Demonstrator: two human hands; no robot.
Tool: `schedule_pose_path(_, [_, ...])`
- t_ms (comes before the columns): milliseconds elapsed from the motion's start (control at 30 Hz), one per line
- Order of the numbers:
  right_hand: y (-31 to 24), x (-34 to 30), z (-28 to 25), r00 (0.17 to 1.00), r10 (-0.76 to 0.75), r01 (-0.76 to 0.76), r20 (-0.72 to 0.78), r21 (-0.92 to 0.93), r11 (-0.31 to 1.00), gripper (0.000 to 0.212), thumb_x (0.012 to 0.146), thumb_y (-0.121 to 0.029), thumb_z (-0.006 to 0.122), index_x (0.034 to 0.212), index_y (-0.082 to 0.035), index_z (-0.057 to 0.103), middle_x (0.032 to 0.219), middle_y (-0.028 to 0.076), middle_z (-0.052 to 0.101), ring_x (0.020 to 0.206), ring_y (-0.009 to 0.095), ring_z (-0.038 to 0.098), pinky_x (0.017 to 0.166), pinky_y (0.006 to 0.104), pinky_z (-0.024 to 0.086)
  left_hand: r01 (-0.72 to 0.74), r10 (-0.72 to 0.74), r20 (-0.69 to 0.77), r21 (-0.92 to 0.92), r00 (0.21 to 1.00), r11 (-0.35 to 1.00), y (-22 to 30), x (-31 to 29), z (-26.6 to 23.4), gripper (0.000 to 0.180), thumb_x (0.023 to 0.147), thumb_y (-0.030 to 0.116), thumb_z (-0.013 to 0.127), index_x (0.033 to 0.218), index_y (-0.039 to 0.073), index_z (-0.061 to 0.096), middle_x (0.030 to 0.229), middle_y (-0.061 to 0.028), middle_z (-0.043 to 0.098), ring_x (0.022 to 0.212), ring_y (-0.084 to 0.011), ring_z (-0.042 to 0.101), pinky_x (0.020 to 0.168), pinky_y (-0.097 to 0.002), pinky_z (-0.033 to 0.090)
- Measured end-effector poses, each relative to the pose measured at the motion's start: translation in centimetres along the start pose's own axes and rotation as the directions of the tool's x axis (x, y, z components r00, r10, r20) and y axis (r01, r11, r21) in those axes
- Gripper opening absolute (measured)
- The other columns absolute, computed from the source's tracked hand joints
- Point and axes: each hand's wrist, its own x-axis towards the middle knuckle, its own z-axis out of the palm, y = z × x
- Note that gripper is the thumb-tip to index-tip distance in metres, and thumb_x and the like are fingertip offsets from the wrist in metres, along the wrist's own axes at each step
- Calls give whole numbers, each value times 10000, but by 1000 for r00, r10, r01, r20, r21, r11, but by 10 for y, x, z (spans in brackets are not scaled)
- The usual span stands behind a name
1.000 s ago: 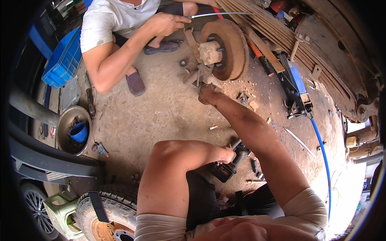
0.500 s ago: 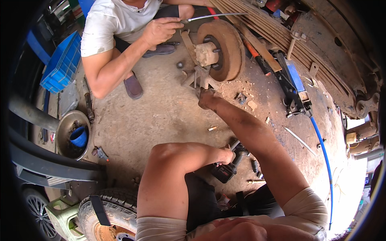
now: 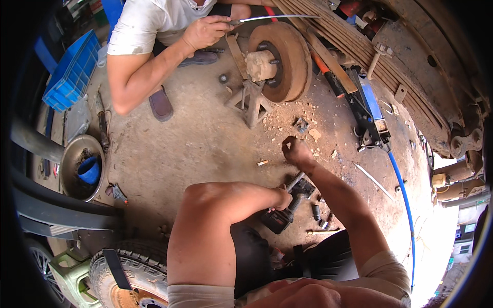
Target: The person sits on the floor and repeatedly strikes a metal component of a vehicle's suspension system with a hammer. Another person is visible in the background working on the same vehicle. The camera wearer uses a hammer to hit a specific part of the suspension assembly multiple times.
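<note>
My left hand (image 3: 280, 199) is closed round a grey ribbed rod (image 3: 295, 181), whose far end sticks out past the fingers. Right beside it lies a black cordless power tool (image 3: 295, 203), its battery pack (image 3: 276, 220) toward me. Out over the gritty floor, my right hand (image 3: 299, 153) has its fingers curled; whether anything is in them is hidden. Beyond it stands a metal support stand (image 3: 252, 105) under a rusty brake drum (image 3: 290, 64) with a pale hub (image 3: 261, 65). Dark sockets (image 3: 316, 211) lie near the power tool.
Opposite, a co-worker's hand (image 3: 208, 32) holds a long thin metal rod (image 3: 277, 17). A jack (image 3: 372, 113) with a blue handle (image 3: 403, 185) stands right, below leaf springs (image 3: 364, 56). At left are a metal bowl (image 3: 67, 169), a blue crate (image 3: 72, 72) and a tyre (image 3: 102, 274).
My right hand has drawn back toward me from the support stand, fingers curled. My left hand keeps its hold on the ribbed rod. The whole view has shifted slightly.
</note>
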Motion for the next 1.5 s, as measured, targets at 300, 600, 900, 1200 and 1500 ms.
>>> schedule_pose_path(300, [78, -13, 9, 958, 151, -71, 243, -308, 949, 547, 834, -535, 461, 988, -44, 645, 948, 231, 641, 894, 386, 621, 766, 458, 502, 38, -38, -12, -7, 999, 999, -4, -5, -4, 718, 656, -84, 666, 1205, -85, 203, 844, -265, 609, 667, -353, 652, 441, -406, 528])
schedule_pose_path(600, [140, -23, 81, 841, 366, -405, 399, 14, 914, 646, 813, -600, 523, 789, 35, 638, 645, 158, 598, 577, 282, 604, 555, 403, 514, 66, -65, -23, 24, 998, 998, -2, -1, -5, 732, 646, -86, 678, 1211, -72, 213, 867, -269, 611, 682, -356, 654, 446, -407, 531])
schedule_pose_path(900, [123, -25, 76, 788, 409, -453, 459, -16, 891, 634, 894, -541, 435, 911, 66, 619, 764, 177, 619, 660, 308, 645, 515, 421, 557, 75, -77, -32, -56, 997, 996, -8, -5, -5, 652, 644, -107, 661, 1153, -46, 258, 863, -279, 603, 652, -359, 651, 417, -406, 529])
schedule_pose_path(1200, [139, -29, 89, 666, 516, -722, 538, 291, 628, 431, 858, -470, 526, 754, -57, 598, 648, 80, 546, 507, 186, 517, 429, 337, 469, 64, -68, -61, -75, 996, 995, -10, -12, -6, 545, 702, -46, 607, 1131, -53, 270, 869, -301, 595, 574, -358, 639, 418, -395, 522])
schedule_pose_path(1500, [129, -26, 135, 726, 319, -214, 609, 640, -738, 216, 874, -231, 523, 715, -93, 473, 592, 47, 484, 511, 189, 478, 498, 302, 461, 78, -104, -162, -160, 981, 984, -1, -11, -13, 417, 821, 119, 559, 1124, -72, 346, 839, -237, 615, 505, -285, 623, 413, -345, 518])
